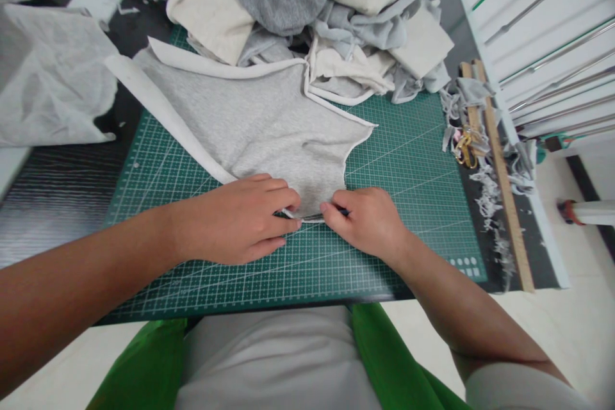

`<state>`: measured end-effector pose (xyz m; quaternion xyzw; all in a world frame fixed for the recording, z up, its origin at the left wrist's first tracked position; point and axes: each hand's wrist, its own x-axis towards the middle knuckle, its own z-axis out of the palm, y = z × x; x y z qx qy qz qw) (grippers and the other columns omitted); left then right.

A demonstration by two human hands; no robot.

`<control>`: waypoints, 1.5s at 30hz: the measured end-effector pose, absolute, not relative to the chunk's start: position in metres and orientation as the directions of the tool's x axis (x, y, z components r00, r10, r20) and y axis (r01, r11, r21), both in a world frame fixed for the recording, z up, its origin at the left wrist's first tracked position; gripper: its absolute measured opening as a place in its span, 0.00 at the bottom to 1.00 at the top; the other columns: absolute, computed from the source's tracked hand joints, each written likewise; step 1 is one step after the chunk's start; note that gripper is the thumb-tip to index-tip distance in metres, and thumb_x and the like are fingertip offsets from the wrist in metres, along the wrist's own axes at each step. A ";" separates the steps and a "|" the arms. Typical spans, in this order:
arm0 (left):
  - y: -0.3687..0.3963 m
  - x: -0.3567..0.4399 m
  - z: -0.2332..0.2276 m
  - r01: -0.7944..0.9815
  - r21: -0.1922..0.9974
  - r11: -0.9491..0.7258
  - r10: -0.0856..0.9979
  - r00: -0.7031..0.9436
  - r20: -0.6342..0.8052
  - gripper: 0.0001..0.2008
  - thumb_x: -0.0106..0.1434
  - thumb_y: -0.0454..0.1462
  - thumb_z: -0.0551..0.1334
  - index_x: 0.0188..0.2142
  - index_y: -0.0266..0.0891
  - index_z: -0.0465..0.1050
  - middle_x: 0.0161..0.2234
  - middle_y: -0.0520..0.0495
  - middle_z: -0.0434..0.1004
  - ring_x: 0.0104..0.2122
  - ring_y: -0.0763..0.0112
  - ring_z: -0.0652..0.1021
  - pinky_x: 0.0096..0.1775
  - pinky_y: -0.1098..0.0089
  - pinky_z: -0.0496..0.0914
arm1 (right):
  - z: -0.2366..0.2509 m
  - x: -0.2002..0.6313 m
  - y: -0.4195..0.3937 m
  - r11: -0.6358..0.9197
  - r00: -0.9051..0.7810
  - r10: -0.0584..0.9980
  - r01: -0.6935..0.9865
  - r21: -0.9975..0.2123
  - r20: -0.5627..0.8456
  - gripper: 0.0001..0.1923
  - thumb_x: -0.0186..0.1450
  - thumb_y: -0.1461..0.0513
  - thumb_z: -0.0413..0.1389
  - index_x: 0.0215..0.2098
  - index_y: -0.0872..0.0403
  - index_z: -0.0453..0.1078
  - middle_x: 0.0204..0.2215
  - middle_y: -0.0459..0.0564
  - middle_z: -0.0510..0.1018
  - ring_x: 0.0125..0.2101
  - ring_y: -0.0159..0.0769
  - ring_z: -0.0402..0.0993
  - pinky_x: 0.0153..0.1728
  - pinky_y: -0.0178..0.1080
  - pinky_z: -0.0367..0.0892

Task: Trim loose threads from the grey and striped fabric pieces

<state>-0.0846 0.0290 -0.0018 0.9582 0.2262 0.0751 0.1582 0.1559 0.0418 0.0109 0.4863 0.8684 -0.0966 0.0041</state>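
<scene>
A light grey knit fabric piece (259,109) with white bound edges lies spread on a green cutting mat (418,173). At its near edge my left hand (254,218) pinches the white trim between thumb and fingers. Close by on the right, my right hand (368,218) is closed on the same edge, thumb pressed against the curled fingers. A small dark blue tip shows inside my right hand; the fingers hide the rest, so I cannot tell what it is. Between the two hands a short stretch of the edge is pulled straight.
A heap of grey and cream fabric pieces (283,6) covers the back of the table. White sheet material (52,77) lies at the left. On the right are wooden rulers (504,205), gold-handled scissors (464,147) and fabric scraps (487,198). Metal rods (567,70) lean beyond the table edge.
</scene>
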 end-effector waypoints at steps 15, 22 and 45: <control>0.029 -0.083 -0.002 0.422 0.324 -0.847 0.465 0.883 0.067 0.13 0.67 0.41 0.55 0.48 0.44 0.73 0.45 0.44 0.69 0.41 0.62 0.69 0.43 0.61 0.62 | 0.007 0.151 0.038 0.500 -0.507 0.860 0.860 -0.099 -0.062 0.22 0.65 0.52 0.48 0.19 0.53 0.71 0.14 0.46 0.70 0.18 0.29 0.59 0.24 0.37 0.44; 0.028 -0.083 0.001 0.426 0.307 -0.851 0.464 0.884 0.059 0.13 0.67 0.41 0.55 0.48 0.43 0.73 0.44 0.44 0.69 0.41 0.61 0.69 0.43 0.61 0.61 | 0.004 0.153 0.037 0.517 -0.519 0.854 0.853 -0.073 -0.012 0.22 0.63 0.52 0.49 0.18 0.53 0.71 0.13 0.46 0.70 0.17 0.29 0.59 0.24 0.37 0.43; 0.029 -0.083 -0.001 0.428 0.328 -0.842 0.473 0.879 0.067 0.12 0.66 0.41 0.56 0.47 0.45 0.74 0.45 0.45 0.69 0.41 0.63 0.70 0.43 0.63 0.61 | 0.006 0.151 0.035 0.498 -0.500 0.866 0.863 -0.086 -0.008 0.21 0.64 0.52 0.49 0.19 0.53 0.71 0.14 0.46 0.71 0.18 0.29 0.60 0.24 0.37 0.43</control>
